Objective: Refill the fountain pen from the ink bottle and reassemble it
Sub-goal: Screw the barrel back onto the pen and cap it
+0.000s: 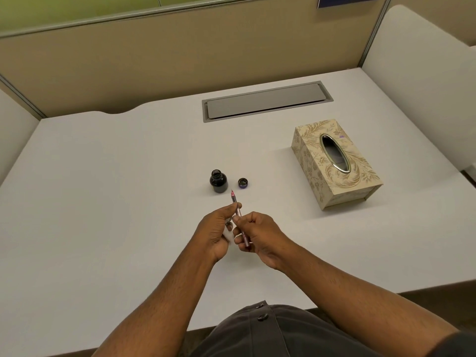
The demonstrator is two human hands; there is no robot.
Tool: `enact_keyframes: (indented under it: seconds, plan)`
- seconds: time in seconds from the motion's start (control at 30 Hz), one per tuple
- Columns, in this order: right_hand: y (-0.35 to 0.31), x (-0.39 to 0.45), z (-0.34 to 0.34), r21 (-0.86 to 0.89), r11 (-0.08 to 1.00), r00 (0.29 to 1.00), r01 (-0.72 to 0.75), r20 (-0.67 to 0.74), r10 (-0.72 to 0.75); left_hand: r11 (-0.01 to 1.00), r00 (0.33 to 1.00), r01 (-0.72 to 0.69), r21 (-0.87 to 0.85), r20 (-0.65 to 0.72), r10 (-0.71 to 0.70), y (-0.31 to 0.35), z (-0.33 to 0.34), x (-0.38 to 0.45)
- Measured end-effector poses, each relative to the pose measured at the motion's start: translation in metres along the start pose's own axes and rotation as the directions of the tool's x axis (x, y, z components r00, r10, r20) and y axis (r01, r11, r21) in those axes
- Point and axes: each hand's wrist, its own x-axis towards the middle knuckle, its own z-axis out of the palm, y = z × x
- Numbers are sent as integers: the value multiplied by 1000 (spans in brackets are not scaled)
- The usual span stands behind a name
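Note:
A small dark ink bottle [218,181] stands uncapped on the white desk, its round cap [243,183] lying just to its right. Both hands hold a slim pink fountain pen [237,212] just in front of the bottle, nib end pointing away and up toward the bottle. My left hand [219,228] pinches the pen's front section near the nib. My right hand [257,234] is closed around the rear barrel. A small silvery part shows between the left fingers; I cannot tell what it is.
A patterned beige tissue box [334,163] sits to the right. A grey cable tray cover [265,101] is set into the desk [103,202] at the back. Beige partition panels close off the back and sides.

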Motion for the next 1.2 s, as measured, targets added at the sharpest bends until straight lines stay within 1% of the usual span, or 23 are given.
enact_keyframes:
  seconds: [0.07, 0.13, 0.3, 0.4, 0.5, 0.57, 0.63, 0.7, 0.77, 0.83, 0.87, 0.9, 0.93, 0.97, 1.03, 1.07, 1.1, 1.13, 1.17, 1.2]
  plan:
    - [1, 1, -1, -37, 999, 998, 36, -45, -38, 1000, 1000, -2, 18, -3, 2, -1, 0, 1]
    - [1, 2, -3, -55, 997, 997, 47, -52, -50, 999, 1000, 3, 32, -3, -3, -1, 1, 1]
    - [3, 2, -7, -14, 1000, 1000, -5, -14, 5, 999, 999, 44, 0, 30, -44, -3, 4, -1]
    - [3, 2, -9, -16, 1000, 1000, -20, -11, 20, 999, 1000, 25, 31, 8, -26, -3, 6, -2]
    - [1, 4, -10, -192, 981, 997, 19, -67, -33, 993, 997, -11, 118, -75, 20, -2, 5, -3]
    - [0, 6, -11, -295, 954, 987, 56, -126, -97, 988, 995, -14, 152, -98, 29, 0, 5, -6]
    - [-1, 9, -12, -386, 917, 973, 99, -155, -171, 981, 990, -39, 188, -126, 63, 3, 6, -8]
    - [-1, 12, -15, -492, 859, 952, 140, -171, -253, 956, 977, -103, 274, -151, 148, 6, 5, -8]
    - [0, 16, -17, -612, 776, 930, 154, -175, -322, 919, 965, -160, 359, -140, 222, 9, 0, -8]
    - [3, 20, -19, -713, 688, 916, 135, -175, -360, 886, 962, -167, 433, -126, 243, 10, -9, -7]
    - [5, 23, -19, -743, 658, 911, 120, -181, -371, 851, 958, -163, 499, -128, 258, 10, -14, -5]
    - [8, 25, -20, -761, 640, 906, 106, -192, -379, 787, 948, -155, 597, -135, 289, 9, -19, -4]
    - [11, 27, -21, -771, 629, 901, 94, -204, -384, 693, 934, -139, 707, -140, 329, 8, -25, -2]
    - [13, 29, -22, -781, 619, 896, 82, -215, -390, 579, 920, -113, 807, -135, 367, 8, -31, -1]
    - [18, 34, -23, -810, 582, 887, 62, -222, -404, 301, 919, -26, 953, -96, 383, 6, -45, 2]
    - [20, 35, -23, -830, 555, 885, 56, -216, -412, 152, 931, 22, 988, -76, 358, 5, -52, 4]
    - [22, 37, -22, -852, 520, 885, 53, -202, -420, 24, 944, 60, 998, -64, 324, 4, -58, 6]
    - [24, 39, -22, -876, 479, 885, 52, -182, -429, -65, 955, 84, 994, -62, 291, 3, -63, 8]
    - [26, 41, -21, -897, 439, 885, 54, -161, -437, -117, 962, 97, 988, -63, 264, 2, -66, 9]
    - [28, 43, -21, -911, 409, 884, 53, -148, -444, -142, 967, 103, 984, -66, 245, 1, -69, 10]
